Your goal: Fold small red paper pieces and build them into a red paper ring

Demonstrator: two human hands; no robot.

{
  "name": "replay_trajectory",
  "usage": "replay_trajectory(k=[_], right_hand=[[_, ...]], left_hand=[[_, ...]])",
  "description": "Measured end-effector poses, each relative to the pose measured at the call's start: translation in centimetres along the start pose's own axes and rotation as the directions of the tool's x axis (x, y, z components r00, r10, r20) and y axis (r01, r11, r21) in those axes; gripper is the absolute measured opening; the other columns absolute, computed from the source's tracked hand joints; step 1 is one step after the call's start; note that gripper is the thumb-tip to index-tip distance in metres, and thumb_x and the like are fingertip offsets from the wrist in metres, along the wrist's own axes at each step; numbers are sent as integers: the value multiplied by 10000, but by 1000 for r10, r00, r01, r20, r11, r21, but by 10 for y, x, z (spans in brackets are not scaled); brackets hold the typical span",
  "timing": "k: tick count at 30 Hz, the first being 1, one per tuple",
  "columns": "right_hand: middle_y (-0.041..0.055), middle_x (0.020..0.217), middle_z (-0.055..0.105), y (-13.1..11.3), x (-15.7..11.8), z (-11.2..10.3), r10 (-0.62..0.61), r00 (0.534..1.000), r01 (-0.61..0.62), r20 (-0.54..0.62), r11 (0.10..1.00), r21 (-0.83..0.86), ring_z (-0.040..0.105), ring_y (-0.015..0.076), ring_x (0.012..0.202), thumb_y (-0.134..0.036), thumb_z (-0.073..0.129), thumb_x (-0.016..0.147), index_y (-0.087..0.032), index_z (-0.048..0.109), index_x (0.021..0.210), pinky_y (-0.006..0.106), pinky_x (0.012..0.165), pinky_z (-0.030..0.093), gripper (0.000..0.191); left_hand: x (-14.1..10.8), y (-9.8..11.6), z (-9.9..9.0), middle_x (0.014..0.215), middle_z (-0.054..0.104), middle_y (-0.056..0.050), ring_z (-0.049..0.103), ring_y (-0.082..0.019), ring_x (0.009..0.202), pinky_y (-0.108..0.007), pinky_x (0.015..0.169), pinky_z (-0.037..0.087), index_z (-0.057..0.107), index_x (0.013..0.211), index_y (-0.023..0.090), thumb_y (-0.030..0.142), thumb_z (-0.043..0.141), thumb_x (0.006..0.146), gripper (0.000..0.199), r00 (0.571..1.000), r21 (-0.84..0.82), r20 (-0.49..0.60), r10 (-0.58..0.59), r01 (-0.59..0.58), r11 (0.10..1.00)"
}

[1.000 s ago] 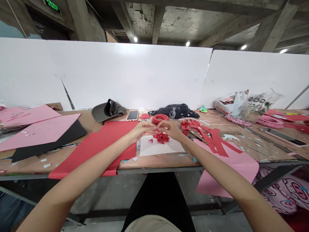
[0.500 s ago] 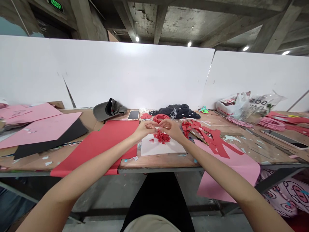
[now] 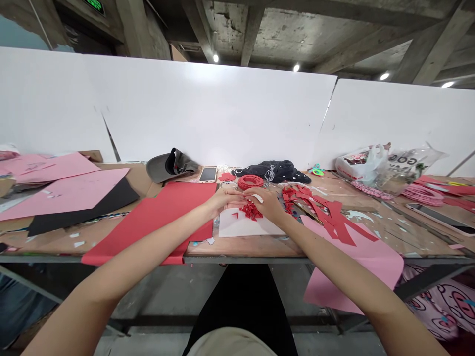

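Note:
My left hand [image 3: 225,200] and my right hand [image 3: 265,203] sit close together just above a small heap of cut red paper pieces [image 3: 251,210]. The fingertips of both hands are at the heap's top edge. A small white bit [image 3: 258,198] shows at my right fingers, and I cannot tell whether it is held. The heap lies on a white sheet [image 3: 243,226], with a tiny red triangle [image 3: 235,214] beside it. Both forearms reach over the wooden table edge [image 3: 245,259].
A red paper sheet [image 3: 148,222] lies left of my hands and red cut strips [image 3: 330,217] lie right, over a pink sheet [image 3: 356,277]. Behind are a coiled red paper ring [image 3: 250,182], a phone [image 3: 208,174], a cap [image 3: 168,165] and dark cloth [image 3: 272,171].
My hands have come down from above the heap to its top edge, and the white bit now shows at my right fingers. The whole view has drifted slightly.

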State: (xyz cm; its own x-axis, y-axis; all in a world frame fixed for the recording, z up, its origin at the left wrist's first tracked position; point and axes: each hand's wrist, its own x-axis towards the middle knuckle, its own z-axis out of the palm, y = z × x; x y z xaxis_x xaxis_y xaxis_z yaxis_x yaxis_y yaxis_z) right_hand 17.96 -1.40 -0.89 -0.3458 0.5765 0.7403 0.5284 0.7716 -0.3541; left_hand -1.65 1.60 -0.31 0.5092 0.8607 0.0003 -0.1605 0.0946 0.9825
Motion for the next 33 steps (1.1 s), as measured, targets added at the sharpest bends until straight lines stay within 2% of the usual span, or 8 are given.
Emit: replay_trajectory(k=[4, 9, 14, 19, 22, 25, 28, 33], right_hand=[[48, 1056, 731, 1, 0, -2, 2, 1000, -2, 23, 1000, 3, 677, 229, 1014, -156, 495, 885, -247, 705, 995, 387, 912, 517, 254], [58, 1009, 732, -3, 4, -3, 161, 987, -156, -3, 960, 233, 696, 206, 945, -250, 547, 885, -224, 692, 997, 373, 891, 537, 184], [62, 863, 727, 2, 7, -1, 315, 948, -317, 51, 907, 278, 676, 199, 804, -363, 624, 830, -197, 695, 834, 345, 733, 545, 181], [23, 667, 671, 5, 4, 4, 293, 948, -315, 121, 918, 243, 576, 134, 583, -273, 642, 768, -176, 657, 701, 260, 556, 457, 119], [1, 591, 621, 4, 4, 4, 282, 948, -311, 145, 917, 249, 506, 109, 507, -237, 613, 769, -174, 622, 669, 240, 500, 389, 118], [9, 628, 634, 6, 6, 0, 259, 957, -286, 132, 919, 271, 528, 124, 543, -273, 613, 784, -180, 633, 684, 254, 529, 406, 138], [40, 763, 675, 10, 8, -6, 197, 980, -198, 23, 965, 172, 592, 170, 691, -335, 603, 832, -199, 681, 739, 305, 642, 471, 183], [93, 1035, 642, 16, 6, -11, 96, 989, -98, -111, 995, -11, 602, 228, 966, -376, 524, 922, -217, 718, 925, 372, 810, 495, 251]], left_hand=[[4, -1, -6, 970, 750, -128, 710, -242, 974, -334, 965, 545, 740, 901, 111, 258, 852, 639, 320, 1000, -32, 25, 16, -16, 999], [2, 1, -4, 914, 757, -92, 726, -238, 881, -360, 907, 572, 742, 865, 122, 267, 905, 526, 404, 996, 58, 3, 91, -91, 994], [0, 0, 5, 776, 747, -71, 728, -247, 782, -391, 785, 586, 686, 993, 124, 300, 879, 558, 508, 983, 225, 2, 184, -180, 958], [-4, -2, 11, 705, 720, -55, 713, -220, 685, -294, 631, 548, 634, 1063, 136, 330, 779, 684, 449, 945, 454, 104, 309, -322, 831], [-7, 0, 14, 683, 702, -49, 702, -205, 643, -252, 557, 506, 617, 1071, 141, 338, 736, 728, 413, 933, 519, 160, 323, -358, 776], [-5, 3, 12, 744, 716, -73, 709, -214, 703, -284, 636, 528, 626, 1048, 139, 352, 718, 745, 381, 927, 478, 192, 323, -376, 794], [3, 5, 0, 802, 719, -91, 699, -225, 782, -319, 724, 527, 651, 921, 144, 363, 678, 769, 268, 920, 490, 153, 360, -387, 781], [17, -3, -34, 757, 672, -50, 635, -226, 786, -306, 764, 482, 644, 700, 179, 288, 723, 678, 137, 885, 774, -41, 464, -265, 575]])
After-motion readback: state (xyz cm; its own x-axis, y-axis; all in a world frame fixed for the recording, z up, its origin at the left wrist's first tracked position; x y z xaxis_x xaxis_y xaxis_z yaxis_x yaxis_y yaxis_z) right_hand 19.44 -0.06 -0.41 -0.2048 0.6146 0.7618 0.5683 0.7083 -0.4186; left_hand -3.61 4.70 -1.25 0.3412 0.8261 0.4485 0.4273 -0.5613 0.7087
